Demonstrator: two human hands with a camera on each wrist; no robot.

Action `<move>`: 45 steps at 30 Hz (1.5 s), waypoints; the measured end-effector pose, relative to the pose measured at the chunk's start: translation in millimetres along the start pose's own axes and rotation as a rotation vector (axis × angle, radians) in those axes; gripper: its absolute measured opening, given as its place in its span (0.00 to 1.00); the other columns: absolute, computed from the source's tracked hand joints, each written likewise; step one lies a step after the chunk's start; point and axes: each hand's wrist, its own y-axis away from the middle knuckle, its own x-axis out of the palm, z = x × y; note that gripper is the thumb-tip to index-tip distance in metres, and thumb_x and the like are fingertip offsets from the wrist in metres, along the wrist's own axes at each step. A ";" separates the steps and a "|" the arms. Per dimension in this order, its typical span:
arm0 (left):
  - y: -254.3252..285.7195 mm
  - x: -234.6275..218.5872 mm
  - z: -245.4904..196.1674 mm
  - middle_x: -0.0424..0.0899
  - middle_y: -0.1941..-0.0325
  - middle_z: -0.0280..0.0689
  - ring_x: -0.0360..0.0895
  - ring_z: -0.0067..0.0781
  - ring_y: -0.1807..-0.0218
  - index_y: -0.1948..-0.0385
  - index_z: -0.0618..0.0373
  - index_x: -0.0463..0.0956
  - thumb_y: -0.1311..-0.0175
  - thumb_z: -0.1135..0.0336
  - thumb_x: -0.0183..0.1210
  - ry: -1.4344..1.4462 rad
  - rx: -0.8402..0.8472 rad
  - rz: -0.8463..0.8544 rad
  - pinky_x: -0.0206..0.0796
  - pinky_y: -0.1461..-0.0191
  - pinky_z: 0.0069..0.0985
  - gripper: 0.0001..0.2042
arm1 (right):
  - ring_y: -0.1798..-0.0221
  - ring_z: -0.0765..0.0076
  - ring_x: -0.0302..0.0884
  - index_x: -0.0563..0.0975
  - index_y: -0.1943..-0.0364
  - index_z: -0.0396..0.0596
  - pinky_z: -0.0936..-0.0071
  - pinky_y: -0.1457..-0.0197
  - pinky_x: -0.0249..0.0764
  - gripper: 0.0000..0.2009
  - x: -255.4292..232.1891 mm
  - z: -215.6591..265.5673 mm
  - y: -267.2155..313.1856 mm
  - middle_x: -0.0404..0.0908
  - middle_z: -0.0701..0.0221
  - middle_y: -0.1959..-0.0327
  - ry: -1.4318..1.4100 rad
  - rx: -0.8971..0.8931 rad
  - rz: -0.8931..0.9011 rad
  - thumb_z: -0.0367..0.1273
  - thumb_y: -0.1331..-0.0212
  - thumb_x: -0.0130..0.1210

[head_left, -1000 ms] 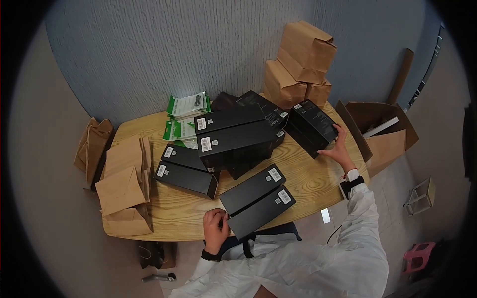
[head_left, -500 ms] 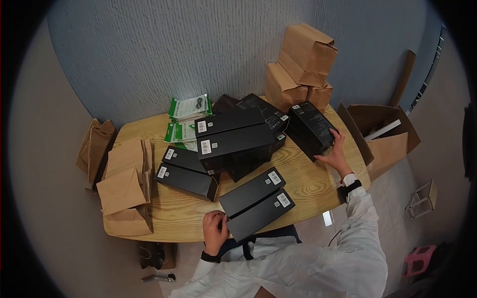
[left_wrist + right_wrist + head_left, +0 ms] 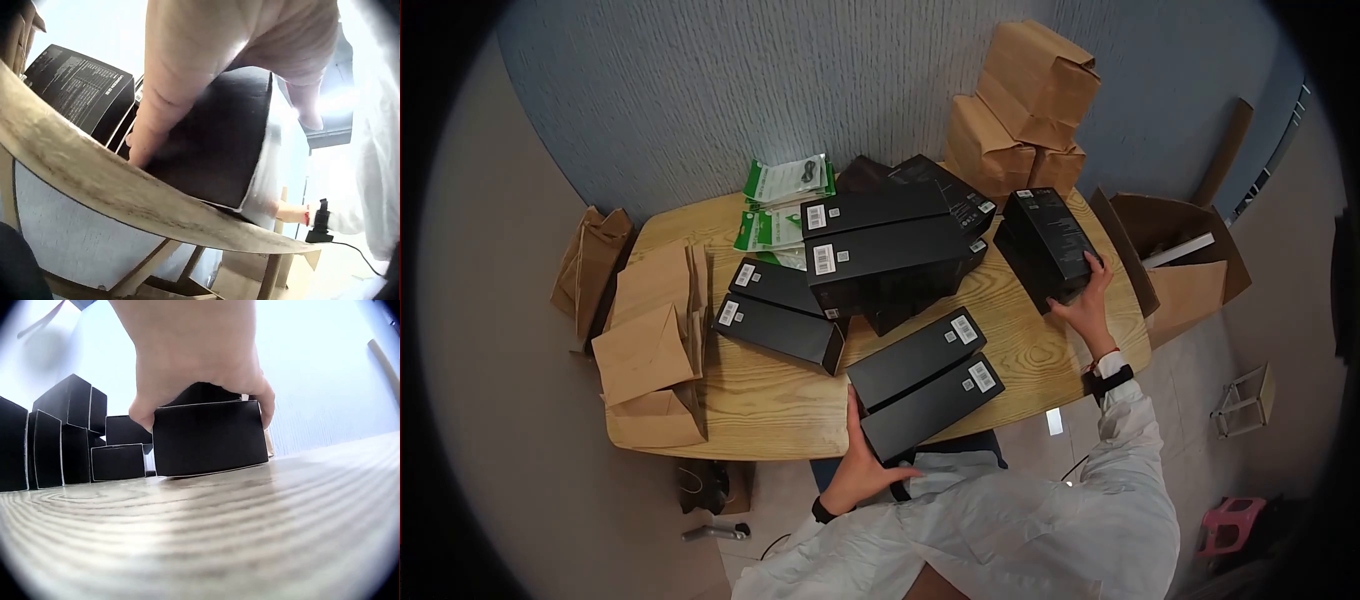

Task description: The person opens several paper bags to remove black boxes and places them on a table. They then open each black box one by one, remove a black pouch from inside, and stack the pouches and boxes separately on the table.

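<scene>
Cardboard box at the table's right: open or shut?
Open: the cardboard box has its top gaping, and a white item shows inside.

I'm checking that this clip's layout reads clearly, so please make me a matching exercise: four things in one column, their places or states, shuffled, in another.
Things
1. Right grip
2. Left grip
3. Green-and-white packets
4. Pink stool

Places or states
A. Beyond the table, low on the right of the head view
B. Beside the left ends of the two black boxes nearest the person
C. Thumb and fingers on opposite sides of a black box
D. Near the wall, at the table's back

Right pairs: 1-C, 2-B, 3-D, 4-A
</scene>
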 end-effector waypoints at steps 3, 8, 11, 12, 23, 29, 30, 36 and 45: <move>-9.9 2.3 18.2 0.32 0.24 0.50 0.40 0.48 0.24 0.31 0.60 0.23 0.66 0.61 0.79 -0.007 0.062 -0.077 0.41 0.26 0.37 0.68 | 0.34 0.47 0.51 0.55 0.37 0.48 0.59 0.33 0.60 0.50 -17.8 0.9 25.1 0.47 0.55 0.37 0.011 0.040 0.035 0.28 0.71 0.72; -22.1 5.8 21.0 0.33 0.24 0.50 0.40 0.48 0.24 0.30 0.59 0.26 0.62 0.65 0.76 0.058 0.074 -0.036 0.43 0.26 0.38 0.64 | 0.34 0.46 0.52 0.56 0.37 0.48 0.58 0.32 0.61 0.50 -50.0 5.2 50.5 0.47 0.56 0.37 -0.044 0.128 0.030 0.26 0.73 0.72; -27.9 14.6 19.9 0.33 0.25 0.50 0.40 0.48 0.24 0.30 0.58 0.27 0.60 0.67 0.75 0.095 0.084 -0.006 0.43 0.26 0.38 0.62 | 0.34 0.48 0.54 0.56 0.37 0.48 0.59 0.32 0.61 0.50 -57.4 2.1 56.8 0.47 0.57 0.36 -0.080 0.168 0.037 0.25 0.74 0.72; -31.3 16.9 17.6 0.33 0.25 0.50 0.40 0.48 0.24 0.30 0.58 0.27 0.59 0.67 0.75 0.100 0.091 0.011 0.43 0.26 0.38 0.61 | 0.34 0.48 0.54 0.56 0.37 0.48 0.59 0.32 0.61 0.50 -59.1 2.1 57.5 0.47 0.57 0.36 -0.078 0.170 0.035 0.25 0.74 0.72; -86.4 48.5 2.4 0.37 0.26 0.53 0.41 0.50 0.25 0.30 0.59 0.28 0.57 0.67 0.73 0.056 0.075 0.251 0.41 0.25 0.35 0.60 | 0.34 0.52 0.54 0.57 0.37 0.52 0.61 0.38 0.65 0.49 -75.1 1.7 74.5 0.48 0.61 0.35 -0.038 0.149 -0.010 0.27 0.74 0.71; -145.8 77.9 -8.8 0.41 0.26 0.57 0.43 0.51 0.25 0.30 0.61 0.27 0.50 0.64 0.70 -0.082 0.068 0.220 0.43 0.26 0.35 0.56 | 0.33 0.43 0.53 0.57 0.38 0.51 0.57 0.31 0.58 0.50 -86.1 3.7 81.6 0.49 0.55 0.36 -0.023 0.164 0.005 0.27 0.76 0.72; -147.0 86.7 -8.7 0.41 0.26 0.57 0.43 0.51 0.25 0.30 0.61 0.27 0.50 0.64 0.70 -0.090 0.072 0.226 0.43 0.26 0.35 0.56 | 0.33 0.43 0.53 0.57 0.38 0.51 0.57 0.31 0.58 0.50 -85.4 3.1 83.7 0.49 0.55 0.36 -0.026 0.171 -0.003 0.27 0.76 0.72; -109.6 139.7 -45.2 0.51 0.31 0.58 0.54 0.42 0.31 0.35 0.76 0.21 0.36 0.55 0.58 0.432 -0.259 0.220 0.48 0.30 0.23 0.51 | 0.34 0.42 0.53 0.58 0.39 0.52 0.57 0.32 0.59 0.50 -89.4 12.7 91.7 0.50 0.54 0.37 -0.023 0.134 -0.041 0.27 0.76 0.72; -120.0 183.7 -36.2 0.22 0.31 0.69 0.22 0.68 0.27 0.36 0.68 0.14 0.53 0.62 0.71 -0.085 0.139 0.107 0.33 0.25 0.45 0.64 | 0.33 0.43 0.52 0.58 0.39 0.52 0.57 0.31 0.57 0.49 -75.1 12.3 80.7 0.49 0.54 0.36 -0.070 0.178 -0.067 0.28 0.75 0.72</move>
